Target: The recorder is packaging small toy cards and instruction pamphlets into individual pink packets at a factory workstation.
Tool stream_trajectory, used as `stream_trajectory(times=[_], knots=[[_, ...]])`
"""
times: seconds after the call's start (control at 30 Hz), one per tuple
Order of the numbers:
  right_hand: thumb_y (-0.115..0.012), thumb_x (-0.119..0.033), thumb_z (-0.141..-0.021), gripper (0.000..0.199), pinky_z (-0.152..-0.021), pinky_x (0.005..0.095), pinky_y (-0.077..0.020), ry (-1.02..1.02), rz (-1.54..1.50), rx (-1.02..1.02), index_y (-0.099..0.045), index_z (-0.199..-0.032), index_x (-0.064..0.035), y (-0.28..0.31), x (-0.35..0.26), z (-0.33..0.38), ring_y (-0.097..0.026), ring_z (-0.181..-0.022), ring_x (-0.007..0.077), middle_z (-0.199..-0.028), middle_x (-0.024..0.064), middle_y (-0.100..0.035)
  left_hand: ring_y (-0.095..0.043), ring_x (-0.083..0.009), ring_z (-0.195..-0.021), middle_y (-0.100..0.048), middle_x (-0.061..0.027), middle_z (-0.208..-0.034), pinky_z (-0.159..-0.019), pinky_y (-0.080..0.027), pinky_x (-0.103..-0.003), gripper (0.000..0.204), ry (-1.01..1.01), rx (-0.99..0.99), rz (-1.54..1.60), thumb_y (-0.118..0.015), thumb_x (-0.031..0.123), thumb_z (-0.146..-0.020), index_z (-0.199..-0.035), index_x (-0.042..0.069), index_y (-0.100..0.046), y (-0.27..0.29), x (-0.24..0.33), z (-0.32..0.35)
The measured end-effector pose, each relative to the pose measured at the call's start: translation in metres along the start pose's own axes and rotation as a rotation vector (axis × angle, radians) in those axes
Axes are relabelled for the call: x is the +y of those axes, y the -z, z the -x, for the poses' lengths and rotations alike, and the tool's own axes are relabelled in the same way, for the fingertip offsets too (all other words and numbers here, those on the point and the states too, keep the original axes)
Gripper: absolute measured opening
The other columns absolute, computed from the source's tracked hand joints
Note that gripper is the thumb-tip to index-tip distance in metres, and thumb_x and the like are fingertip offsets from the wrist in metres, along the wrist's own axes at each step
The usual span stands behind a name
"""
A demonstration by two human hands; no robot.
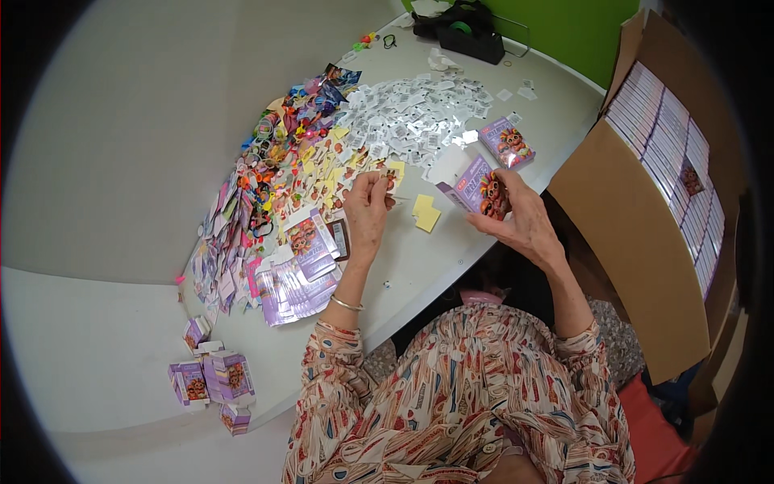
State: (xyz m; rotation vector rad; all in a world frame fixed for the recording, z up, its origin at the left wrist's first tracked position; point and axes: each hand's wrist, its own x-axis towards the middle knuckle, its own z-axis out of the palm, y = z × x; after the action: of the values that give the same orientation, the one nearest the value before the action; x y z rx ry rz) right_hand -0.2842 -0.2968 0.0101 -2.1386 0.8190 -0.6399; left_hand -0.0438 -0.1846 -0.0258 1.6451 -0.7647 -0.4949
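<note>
My right hand (520,216) holds a small purple printed box (476,187) with its white top flap open, tilted above the grey table (419,266). My left hand (368,211) is raised beside it, fingers pinched on a small yellow printed card (389,174). Two loose yellow cards (426,213) lie on the table between my hands. A second purple box (506,143) lies flat just beyond my right hand.
A heap of white paper slips (419,121) and colourful small items (278,153) cover the table's far side. Flat purple box blanks (294,282) lie at left, folded boxes (214,381) at the near-left edge. A large cardboard carton (645,234) of packed boxes stands at right. A black tape dispenser (463,32) sits at the back.
</note>
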Motion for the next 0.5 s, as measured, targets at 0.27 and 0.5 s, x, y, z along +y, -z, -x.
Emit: stream_trajectory(times=[0.27, 0.5], knots=[[-0.078, -0.033, -0.07, 0.073, -0.082, 0.0417, -0.0476, 0.05, 0.165, -0.067, -0.043, -0.124, 0.0023, -0.015, 0.006, 0.008, -0.057, -0.095, 0.0366, -0.106, 0.0191, -0.055, -0.059, -0.0093, -0.073, -0.064, -0.0013, -0.079, -0.069, -0.047, -0.024, 0.012, -0.756, 0.277, -0.662, -0.06, 0.009, -0.092, -0.09, -0.002, -0.061, 0.008, -0.003, -0.027], [-0.077, -0.026, -0.069, 0.068, -0.081, 0.0441, -0.0494, 0.139, 0.238, -0.05, -0.042, -0.12, 0.0018, -0.021, 0.004, 0.012, -0.055, -0.099, 0.0368, -0.104, 0.0184, -0.051, -0.062, -0.0217, -0.08, -0.067, -0.0091, -0.081, -0.077, -0.046, -0.032, 0.011, -0.342, -0.074, -0.27, -0.066, 0.01, -0.084, -0.092, 0.001, -0.067, -0.03, 0.045, 0.028]])
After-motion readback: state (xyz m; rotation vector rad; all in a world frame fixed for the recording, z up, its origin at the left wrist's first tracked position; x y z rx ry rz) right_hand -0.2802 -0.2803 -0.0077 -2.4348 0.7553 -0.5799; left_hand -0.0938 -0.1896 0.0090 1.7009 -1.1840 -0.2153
